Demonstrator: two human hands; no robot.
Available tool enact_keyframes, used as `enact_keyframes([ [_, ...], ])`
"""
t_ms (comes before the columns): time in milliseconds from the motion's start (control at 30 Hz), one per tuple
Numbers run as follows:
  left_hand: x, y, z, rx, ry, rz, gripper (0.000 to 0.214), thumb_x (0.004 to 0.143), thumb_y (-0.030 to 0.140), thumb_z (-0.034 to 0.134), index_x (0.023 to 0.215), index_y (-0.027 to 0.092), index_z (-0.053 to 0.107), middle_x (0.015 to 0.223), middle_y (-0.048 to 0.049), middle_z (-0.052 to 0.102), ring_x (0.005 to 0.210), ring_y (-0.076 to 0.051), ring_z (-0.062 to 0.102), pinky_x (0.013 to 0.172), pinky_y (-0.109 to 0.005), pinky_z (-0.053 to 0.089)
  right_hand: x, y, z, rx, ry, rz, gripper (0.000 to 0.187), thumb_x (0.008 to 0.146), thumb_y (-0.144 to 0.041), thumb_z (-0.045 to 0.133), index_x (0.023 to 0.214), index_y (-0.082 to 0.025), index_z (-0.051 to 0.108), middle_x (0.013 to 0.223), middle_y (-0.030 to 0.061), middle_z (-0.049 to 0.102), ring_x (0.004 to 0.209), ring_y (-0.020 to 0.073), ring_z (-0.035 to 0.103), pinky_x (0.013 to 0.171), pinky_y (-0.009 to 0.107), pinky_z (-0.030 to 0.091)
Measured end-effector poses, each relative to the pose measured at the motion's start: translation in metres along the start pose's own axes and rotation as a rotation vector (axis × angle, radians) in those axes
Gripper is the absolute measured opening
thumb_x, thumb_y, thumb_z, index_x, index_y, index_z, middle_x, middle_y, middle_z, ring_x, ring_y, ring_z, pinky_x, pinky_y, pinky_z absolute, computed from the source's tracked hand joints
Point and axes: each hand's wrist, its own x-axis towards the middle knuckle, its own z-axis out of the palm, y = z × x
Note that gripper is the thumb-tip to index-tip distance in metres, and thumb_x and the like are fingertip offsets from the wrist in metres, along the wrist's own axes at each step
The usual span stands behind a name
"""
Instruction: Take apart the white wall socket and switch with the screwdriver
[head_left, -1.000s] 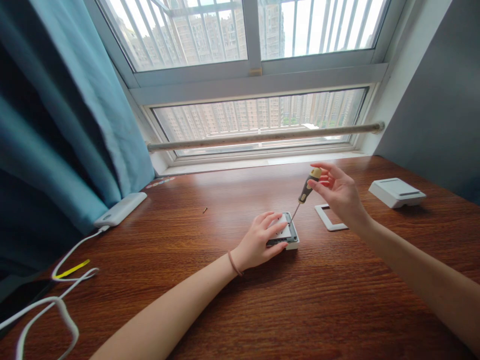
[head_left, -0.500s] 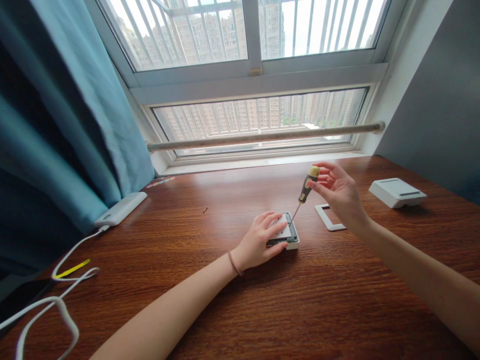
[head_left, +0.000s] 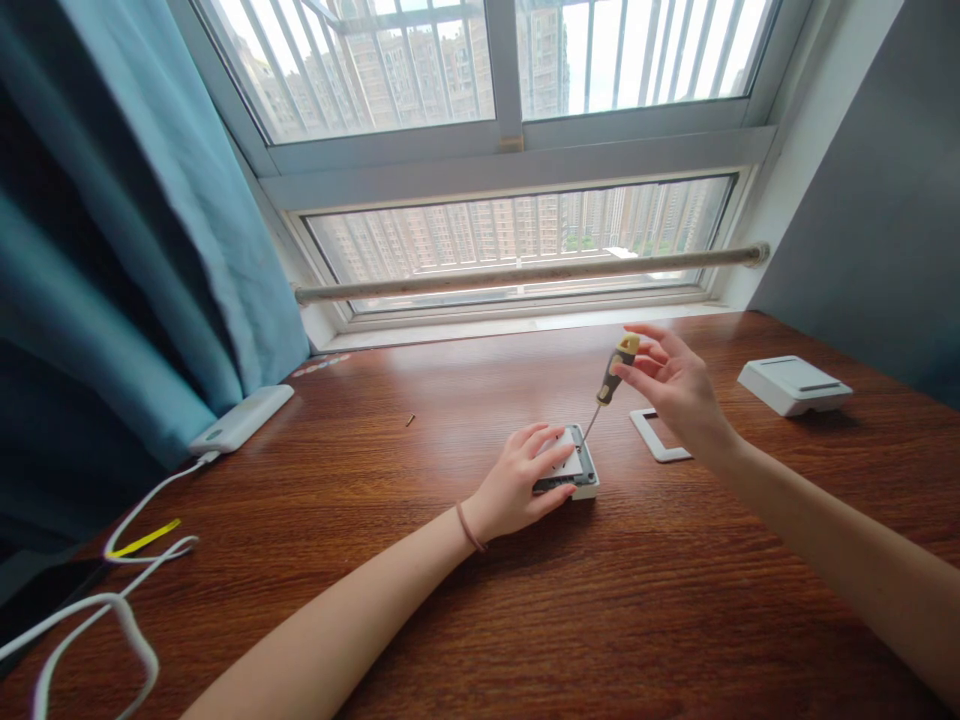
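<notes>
My left hand (head_left: 521, 470) lies over a wall socket (head_left: 589, 480) with a white face and a grey inner frame. Its fingers rest on the face and the thumb lies along the near edge, holding the socket against the table. In my right hand (head_left: 679, 390) is a screwdriver (head_left: 616, 372) with a dark and yellow handle, pinched near its top. The shaft slants down to the left, its tip at the grey right side of the socket. A white cover frame (head_left: 646, 438) lies just right of the socket, partly behind my right hand. A small screw (head_left: 410, 420) is on the table, left of the socket.
A white switch box (head_left: 795, 385) stands at the right of the wooden table (head_left: 600, 620). On the left are a white power strip (head_left: 244, 418) with its cable (head_left: 150, 490), a yellow strip (head_left: 150, 537) and a blue curtain (head_left: 217, 270). A window rail (head_left: 525, 275) runs behind.
The screwdriver handle and the right hand's fingers have shifted very slightly. My left hand and the socket have stayed in place.
</notes>
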Motion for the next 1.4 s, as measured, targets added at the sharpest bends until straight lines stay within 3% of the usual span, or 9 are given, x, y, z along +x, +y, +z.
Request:
enact_keyframes([
  [200,0.0004,0.0007,-0.0003,-0.004,0.001,-0.002,0.044,0.082,0.038,0.052,0.123,0.022,0.048,0.132,-0.0108,0.044,0.124,-0.026,0.034,0.104,-0.047,0.030,-0.0044,-0.0070,0.0028,0.077,-0.091,0.001,0.034,0.080,-0.027,0.059,0.112,-0.024,0.047,0.110,0.0063,0.057,0.093,0.0210,0.062,0.084,0.041,0.051],
  [433,-0.0002,-0.0001,0.0004,-0.009,0.012,0.000,0.044,0.081,0.038,0.053,0.122,0.023,0.049,0.132,-0.0114,0.044,0.124,-0.027,0.034,0.103,-0.048,0.030,0.0008,-0.0025,-0.0008,-0.071,0.029,-0.060,0.036,0.068,-0.027,0.072,0.101,-0.024,0.058,0.082,-0.0016,0.058,0.075,0.0152,0.061,0.077,0.035,0.054],
  [667,0.0002,-0.0001,0.0004,-0.009,0.018,0.004,0.044,0.081,0.037,0.054,0.122,0.023,0.049,0.131,-0.0112,0.044,0.123,-0.027,0.035,0.103,-0.048,0.031,-0.0024,-0.0078,0.0011,0.048,-0.047,-0.002,0.037,0.078,-0.029,0.062,0.113,-0.024,0.050,0.108,0.0055,0.059,0.094,0.0215,0.062,0.089,0.043,0.049],
  [767,0.0004,0.0000,0.0003,-0.006,0.014,0.002,0.044,0.081,0.037,0.054,0.122,0.022,0.049,0.132,-0.0113,0.044,0.123,-0.027,0.035,0.103,-0.047,0.030,-0.0023,-0.0067,0.0025,0.064,-0.051,0.002,0.034,0.079,-0.030,0.062,0.111,-0.024,0.052,0.108,0.0048,0.058,0.092,0.0201,0.062,0.089,0.042,0.049],
  [933,0.0003,-0.0001,0.0000,-0.007,0.012,0.004,0.045,0.081,0.038,0.053,0.123,0.023,0.048,0.132,-0.0113,0.044,0.124,-0.027,0.034,0.103,-0.048,0.030,-0.0012,-0.0004,0.0016,-0.039,-0.025,-0.025,0.053,0.066,-0.028,0.073,0.114,-0.028,0.053,0.095,0.0005,0.058,0.077,0.0151,0.061,0.077,0.035,0.055],
  [1067,0.0002,0.0000,0.0001,-0.007,0.016,0.005,0.045,0.081,0.038,0.054,0.123,0.024,0.048,0.131,-0.0115,0.045,0.123,-0.027,0.035,0.102,-0.049,0.031,-0.0024,-0.0019,0.0021,-0.022,-0.037,0.012,0.057,0.069,-0.028,0.070,0.121,-0.029,0.047,0.095,0.0010,0.058,0.078,0.0159,0.062,0.078,0.037,0.054],
  [1200,-0.0001,0.0002,0.0006,-0.009,0.017,0.005,0.044,0.081,0.038,0.053,0.123,0.023,0.049,0.131,-0.0112,0.045,0.123,-0.027,0.035,0.103,-0.048,0.031,-0.0043,-0.0060,0.0049,0.047,-0.049,0.035,0.049,0.075,-0.028,0.064,0.119,-0.026,0.044,0.099,0.0049,0.061,0.089,0.0197,0.062,0.085,0.041,0.051],
  [1300,-0.0001,0.0000,0.0006,-0.005,0.013,0.003,0.044,0.082,0.038,0.052,0.123,0.022,0.048,0.132,-0.0111,0.044,0.124,-0.027,0.034,0.103,-0.048,0.030,-0.0051,-0.0052,0.0064,0.080,-0.048,0.040,0.033,0.078,-0.030,0.062,0.106,-0.023,0.047,0.101,0.0061,0.061,0.086,0.0202,0.063,0.081,0.041,0.052],
  [1400,0.0001,-0.0004,0.0006,-0.005,0.012,0.002,0.044,0.082,0.038,0.053,0.123,0.022,0.048,0.132,-0.0112,0.044,0.124,-0.027,0.034,0.104,-0.048,0.030,-0.0048,-0.0021,0.0063,0.049,-0.014,0.034,0.029,0.076,-0.031,0.064,0.099,-0.021,0.048,0.101,0.0063,0.061,0.085,0.0198,0.063,0.080,0.041,0.051],
])
